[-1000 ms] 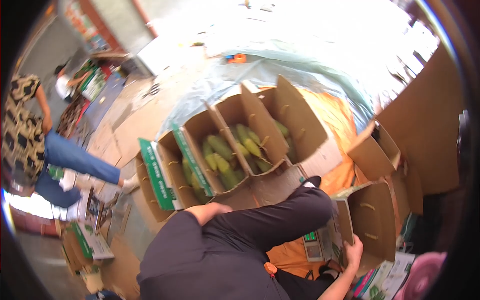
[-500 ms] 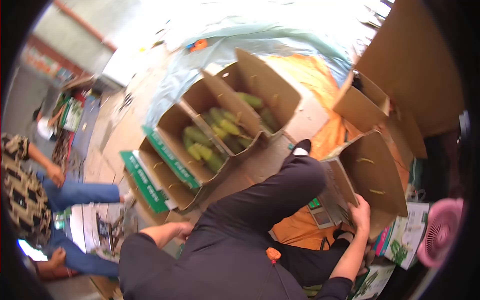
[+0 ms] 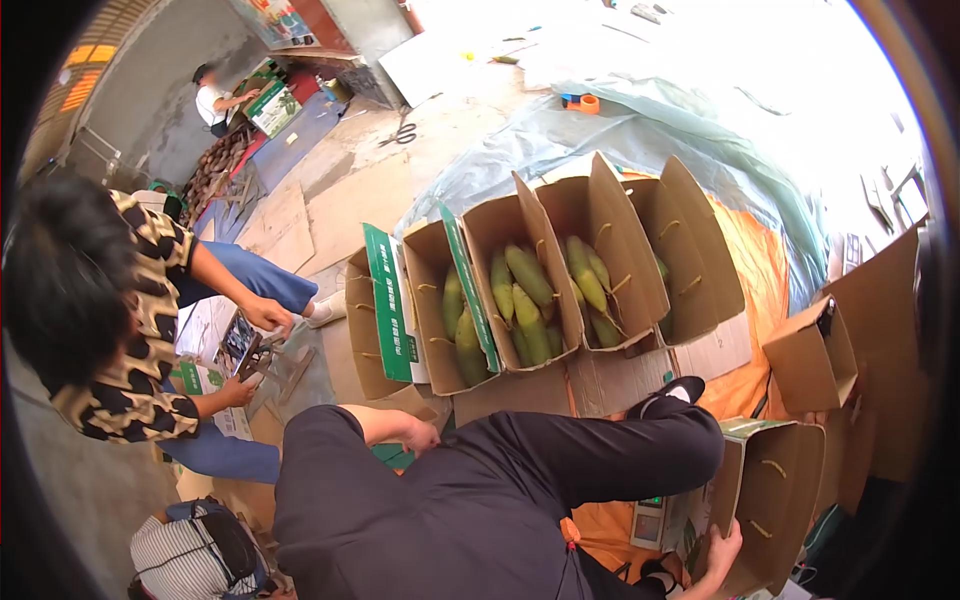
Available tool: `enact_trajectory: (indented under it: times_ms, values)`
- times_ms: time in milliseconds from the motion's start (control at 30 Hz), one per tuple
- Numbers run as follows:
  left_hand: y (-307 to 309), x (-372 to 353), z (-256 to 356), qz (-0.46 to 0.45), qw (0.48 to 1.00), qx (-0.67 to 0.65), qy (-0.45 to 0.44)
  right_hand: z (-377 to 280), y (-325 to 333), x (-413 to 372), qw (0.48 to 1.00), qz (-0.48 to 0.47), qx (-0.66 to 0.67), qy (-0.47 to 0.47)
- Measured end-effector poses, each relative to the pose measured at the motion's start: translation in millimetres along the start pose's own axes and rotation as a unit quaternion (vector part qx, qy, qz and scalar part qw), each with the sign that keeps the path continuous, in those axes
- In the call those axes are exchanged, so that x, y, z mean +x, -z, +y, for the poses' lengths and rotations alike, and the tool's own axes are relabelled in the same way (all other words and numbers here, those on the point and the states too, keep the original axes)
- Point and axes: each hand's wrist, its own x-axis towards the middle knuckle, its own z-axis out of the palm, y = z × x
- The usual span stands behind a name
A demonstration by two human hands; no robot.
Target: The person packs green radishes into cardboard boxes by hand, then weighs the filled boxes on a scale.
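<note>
My right hand (image 3: 722, 550) grips the upper edge of an open cardboard box (image 3: 765, 500) at the lower right. The inside of this box shows bare brown walls and yellow cord loops. A scale (image 3: 648, 522) with a lit green display lies beside it, partly hidden by my leg. My left hand (image 3: 422, 437) is closed at my waist, by my thigh; nothing shows in it. In front of my legs stands a row of open cardboard boxes (image 3: 500, 220), several holding long green produce (image 3: 527, 300) with paler pointed tips.
A person in a patterned shirt (image 3: 160, 415) sits at left, holding a phone-like object. Another person (image 3: 212, 102) works at a green box farther back. Scissors (image 3: 403, 133) and orange tape (image 3: 588, 104) lie on the floor. A smaller carton (image 3: 812, 355) stands at right.
The view has swung left, so the boxes appear farther right and the person at left shows more fully. My right hand stays on the box edge, and my left hand stays at my waist.
</note>
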Motion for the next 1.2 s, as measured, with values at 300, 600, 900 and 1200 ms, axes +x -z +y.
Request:
enact_trajectory:
  times_ms: [300, 600, 900, 1200]
  values:
    - [-5.9, -6.4, -1.1, 0.111, 0.956, 0.203, -0.18, 27.7, 3.8, 9.2, 0.999, -0.006, -0.023, 0.03]
    - [4.7, -24.4, 21.0, 0.104, 0.955, 0.231, -0.156, 21.6, -0.2, 4.3, 1.0, 0.002, 0.01, 0.015]
    - [17.7, -18.3, 18.5, 0.088, 0.954, 0.221, -0.182, 24.8, -2.2, 4.7, 1.0, 0.007, -0.006, 0.014]
    - [33.6, -32.2, 35.2, 0.069, 0.968, 0.161, -0.177, 16.4, -7.5, -2.8, 1.0, 0.016, -0.013, -0.009]
